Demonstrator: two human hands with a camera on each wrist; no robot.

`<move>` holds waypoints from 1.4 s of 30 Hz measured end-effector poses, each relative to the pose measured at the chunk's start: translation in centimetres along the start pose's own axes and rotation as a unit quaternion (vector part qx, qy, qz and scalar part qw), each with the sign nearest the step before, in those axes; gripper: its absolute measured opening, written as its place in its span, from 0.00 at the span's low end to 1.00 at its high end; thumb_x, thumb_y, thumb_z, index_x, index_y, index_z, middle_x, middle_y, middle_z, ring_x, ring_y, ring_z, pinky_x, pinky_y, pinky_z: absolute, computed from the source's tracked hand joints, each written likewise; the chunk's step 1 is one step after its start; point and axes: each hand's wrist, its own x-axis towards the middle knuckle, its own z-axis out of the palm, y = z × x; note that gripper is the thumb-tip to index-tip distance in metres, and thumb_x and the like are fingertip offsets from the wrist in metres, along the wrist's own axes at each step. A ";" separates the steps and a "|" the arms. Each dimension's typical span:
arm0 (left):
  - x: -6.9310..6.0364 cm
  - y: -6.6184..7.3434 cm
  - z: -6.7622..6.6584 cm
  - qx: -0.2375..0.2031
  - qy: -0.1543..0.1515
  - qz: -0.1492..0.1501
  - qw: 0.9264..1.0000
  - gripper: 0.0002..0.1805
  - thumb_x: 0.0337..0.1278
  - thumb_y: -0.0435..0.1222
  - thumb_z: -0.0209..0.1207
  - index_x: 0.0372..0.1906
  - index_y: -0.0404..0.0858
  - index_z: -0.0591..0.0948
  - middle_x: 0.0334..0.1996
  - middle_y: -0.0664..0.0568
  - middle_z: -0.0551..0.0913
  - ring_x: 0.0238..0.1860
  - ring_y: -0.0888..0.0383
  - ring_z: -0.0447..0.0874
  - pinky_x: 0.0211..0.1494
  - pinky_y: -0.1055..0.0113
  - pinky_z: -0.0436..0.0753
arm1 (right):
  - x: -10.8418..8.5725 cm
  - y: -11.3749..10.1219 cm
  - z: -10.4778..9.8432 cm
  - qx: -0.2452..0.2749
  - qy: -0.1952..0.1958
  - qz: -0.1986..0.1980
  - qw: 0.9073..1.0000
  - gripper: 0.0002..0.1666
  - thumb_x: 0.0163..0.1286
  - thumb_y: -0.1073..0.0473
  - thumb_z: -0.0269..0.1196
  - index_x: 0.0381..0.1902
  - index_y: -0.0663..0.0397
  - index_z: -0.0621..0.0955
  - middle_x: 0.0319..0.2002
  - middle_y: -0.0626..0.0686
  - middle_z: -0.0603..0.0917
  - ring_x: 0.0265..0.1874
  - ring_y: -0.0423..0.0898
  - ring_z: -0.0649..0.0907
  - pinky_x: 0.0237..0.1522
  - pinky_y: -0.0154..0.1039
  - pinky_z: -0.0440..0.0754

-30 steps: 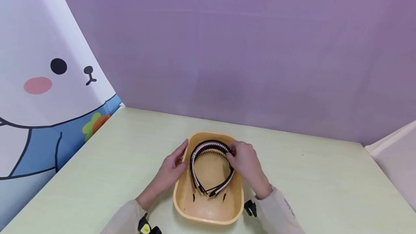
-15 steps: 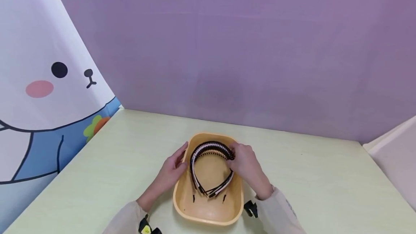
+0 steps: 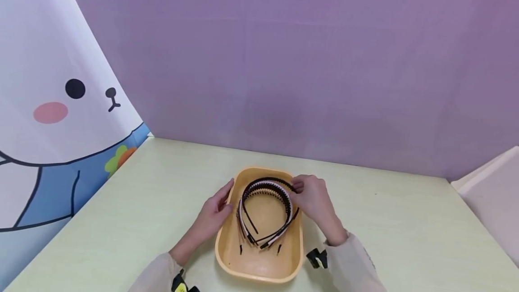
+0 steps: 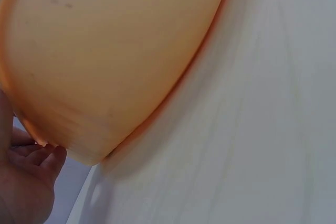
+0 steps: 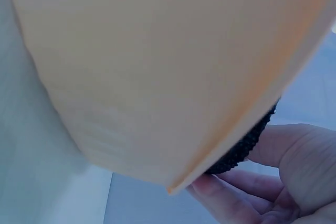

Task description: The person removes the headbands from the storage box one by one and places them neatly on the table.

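A yellow plastic basin (image 3: 259, 277) stands on the table, with several headbands (image 3: 263, 189) nested inside, some black and at least one pale. My left hand (image 3: 212, 211) holds the basin's left rim; in the left wrist view its fingers (image 4: 44, 156) bend against the rim. At the right rim, my right hand (image 3: 314, 197) pinches a thin black headband (image 3: 267, 178), which sits slightly apart from the stack. The right wrist view shows that headband's bumpy black band (image 5: 239, 153) between thumb and fingers, partly hidden behind the basin wall.
The pale green table (image 3: 385, 220) runs back to a purple cloth backdrop (image 3: 284, 66). On the left hangs a cloth with a cartoon animal (image 3: 48, 143). A white panel (image 3: 492, 197) stands at the right edge.
The right hand has moved slightly right and drawn one black headband away from the stack, so its free end now shows inside the ring. The left hand stays on the rim.
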 end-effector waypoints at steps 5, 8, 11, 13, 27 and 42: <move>0.1 -0.1 0.0 -0.001 -0.002 0.002 1.000 0.34 0.60 0.21 0.47 0.72 0.28 0.54 0.71 0.34 0.56 0.68 0.39 0.63 0.67 0.58 0.70 | 0.2 0.2 -1.0 0.001 -0.001 0.011 1.000 0.16 0.54 0.69 0.63 0.43 0.67 0.84 0.34 0.60 0.87 0.33 0.51 0.87 0.36 0.42 0.88; 0.1 -0.1 0.0 -0.002 -0.004 0.002 1.000 0.34 0.60 0.21 0.46 0.72 0.28 0.54 0.71 0.34 0.56 0.68 0.39 0.62 0.66 0.58 0.70 | 0.3 0.5 -1.8 -0.001 0.002 0.019 1.000 0.17 0.55 0.68 0.62 0.44 0.68 0.83 0.35 0.61 0.87 0.34 0.53 0.87 0.36 0.43 0.88; 0.2 0.0 -0.1 -0.003 -0.005 0.004 1.000 0.34 0.60 0.21 0.46 0.72 0.27 0.54 0.71 0.34 0.55 0.69 0.39 0.61 0.67 0.58 0.70 | 0.4 0.8 -2.6 -0.003 0.010 0.026 1.000 0.17 0.56 0.68 0.61 0.45 0.68 0.83 0.36 0.63 0.87 0.35 0.54 0.87 0.37 0.45 0.88; 0.1 0.0 -0.1 -0.004 -0.003 0.005 1.000 0.33 0.60 0.20 0.46 0.72 0.27 0.54 0.72 0.34 0.55 0.69 0.39 0.61 0.67 0.57 0.69 | 0.6 1.1 -3.1 -0.005 0.015 0.028 0.999 0.17 0.56 0.68 0.61 0.45 0.68 0.83 0.36 0.63 0.87 0.36 0.55 0.87 0.38 0.45 0.88; 0.1 -0.1 -0.1 -0.008 0.000 0.005 1.000 0.33 0.60 0.20 0.46 0.72 0.27 0.54 0.72 0.34 0.55 0.69 0.39 0.60 0.68 0.58 0.68 | 1.2 3.7 -5.5 -0.019 0.027 0.050 0.998 0.19 0.57 0.66 0.60 0.47 0.68 0.82 0.38 0.65 0.87 0.37 0.56 0.87 0.38 0.47 0.88; -0.3 0.2 -0.3 0.005 0.014 0.007 1.000 0.33 0.60 0.21 0.47 0.71 0.27 0.56 0.69 0.33 0.60 0.66 0.39 0.66 0.66 0.55 0.73 | 1.1 5.8 -8.4 -0.043 0.038 0.041 0.997 0.18 0.60 0.66 0.58 0.48 0.70 0.81 0.41 0.67 0.85 0.39 0.60 0.85 0.37 0.49 0.86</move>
